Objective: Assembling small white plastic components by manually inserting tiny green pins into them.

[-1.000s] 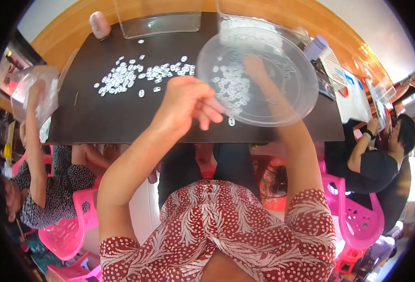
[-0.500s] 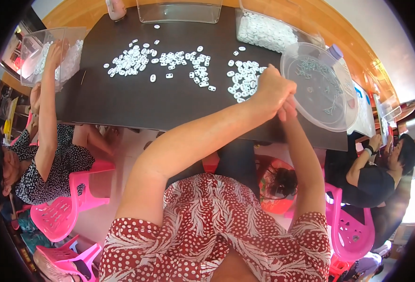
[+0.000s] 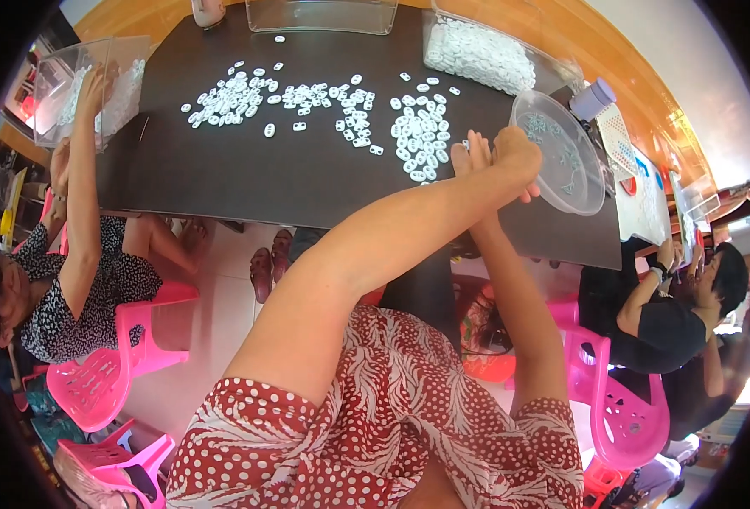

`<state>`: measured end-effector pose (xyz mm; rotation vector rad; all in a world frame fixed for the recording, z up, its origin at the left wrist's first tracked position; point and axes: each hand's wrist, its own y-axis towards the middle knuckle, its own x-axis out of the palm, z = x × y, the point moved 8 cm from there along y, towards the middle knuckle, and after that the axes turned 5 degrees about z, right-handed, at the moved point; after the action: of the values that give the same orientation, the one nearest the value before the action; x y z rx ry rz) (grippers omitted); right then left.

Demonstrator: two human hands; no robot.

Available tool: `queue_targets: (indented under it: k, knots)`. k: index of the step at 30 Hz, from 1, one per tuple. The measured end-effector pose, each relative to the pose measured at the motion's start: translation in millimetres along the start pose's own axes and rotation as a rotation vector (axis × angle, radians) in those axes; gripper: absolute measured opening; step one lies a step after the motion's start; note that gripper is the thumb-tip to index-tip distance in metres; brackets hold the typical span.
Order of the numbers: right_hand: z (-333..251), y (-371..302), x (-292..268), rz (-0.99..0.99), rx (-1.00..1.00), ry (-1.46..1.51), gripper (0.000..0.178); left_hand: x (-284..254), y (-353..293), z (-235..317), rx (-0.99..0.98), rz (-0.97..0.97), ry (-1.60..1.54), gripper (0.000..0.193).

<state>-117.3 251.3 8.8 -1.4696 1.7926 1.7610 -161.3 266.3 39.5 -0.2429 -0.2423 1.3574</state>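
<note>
My left hand (image 3: 517, 154) is bent over at the rim of a round clear plastic tub (image 3: 594, 197) with small greyish-green pieces in it. Its fingers are hidden behind the hand and wrist. Crossing beneath my left forearm, my right hand (image 3: 474, 159) points up toward a loose group of white oval plastic pieces (image 3: 420, 136). A small white plastic piece (image 3: 466, 143) shows between its thumb and finger. Farther left on the dark table (image 3: 264, 182) lie a heap of the same ovals (image 3: 232, 97) and scattered small rectangular white pieces (image 3: 307, 95).
A clear bin full of white pieces (image 3: 477, 55) stands at the back right, beside a purple-capped container (image 3: 593, 99). Another clear bin (image 3: 378, 19) is at the far edge. At left a person's hand (image 3: 95, 89) reaches into a bin. Pink chairs (image 3: 95, 390) stand at both sides.
My left hand has moved right, to the tub's rim. My right hand now shows left of my left forearm, near the white ovals. The tub looks smaller and farther off.
</note>
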Motion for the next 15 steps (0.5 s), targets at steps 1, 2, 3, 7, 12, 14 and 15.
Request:
queue_targets:
  k: [1, 2, 3, 7, 12, 14, 15]
  knots:
    - [2, 0, -5, 0.005, 0.138, 0.171, 0.047, 7, 10, -1, 0.003, 0.003, -0.004, 0.029]
    - [4, 1, 3, -0.044, 0.108, 0.077, 0.051, 14, 22, -8, -0.086, 0.002, -0.016, 0.031]
    - [-4, 2, 11, -0.054, 0.098, 0.095, 0.051, 12, 35, -30, -0.185, 0.018, -0.03, 0.032]
    - [2, 3, 16, 0.016, 0.342, 0.287, 0.055, -10, 24, -47, 0.194, -0.259, -0.558, 0.031]
    - [11, 3, 7, 0.102, 0.435, 0.305, 0.053, -18, -46, 25, 0.283, -0.036, 0.138, 0.019]
    - [1, 13, 19, -0.023, 0.483, 0.366, 0.05, -56, -96, 42, 0.889, 0.543, 0.688, 0.029]
    - [16, 3, 12, -0.002, 0.524, 0.325, 0.05, -59, -119, 42, 1.052, 0.426, 0.47, 0.023]
